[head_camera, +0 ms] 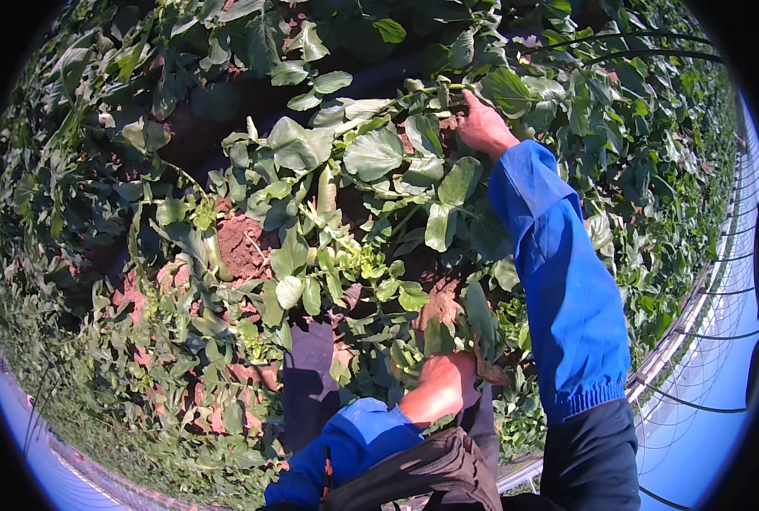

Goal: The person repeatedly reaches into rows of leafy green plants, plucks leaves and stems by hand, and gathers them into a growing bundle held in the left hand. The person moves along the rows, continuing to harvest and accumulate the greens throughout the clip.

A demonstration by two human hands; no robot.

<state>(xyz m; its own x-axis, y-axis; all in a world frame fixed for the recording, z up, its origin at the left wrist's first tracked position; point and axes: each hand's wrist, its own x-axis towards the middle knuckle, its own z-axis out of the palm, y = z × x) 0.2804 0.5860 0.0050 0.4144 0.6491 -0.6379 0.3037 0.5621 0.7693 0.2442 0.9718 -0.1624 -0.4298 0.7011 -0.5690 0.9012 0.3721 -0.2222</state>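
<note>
My left hand (440, 383) is low in front of my body, closed around a bunch of leaf stalks (408, 366). A broad green leaf (480, 316) and a withered brown leaf (491, 368) stick out beside it. Farther out, my right hand (484, 124) reaches among the leaves. Its index finger touches a green leaf stalk (453, 87), while the other fingers are mostly hidden. Between the hands grow leafy plants that look like radishes (373, 153). One thick pale green root (326, 190) rises among their leaves, and another (214, 254) is farther left.
Reddish soil (242, 246) shows between the plants. My dark trouser leg (309, 377) stands among the leaves, and a brown bag (417, 472) hangs at my waist. Thin dark hoops (660, 54) arch over the crop at the right. Dense foliage surrounds me.
</note>
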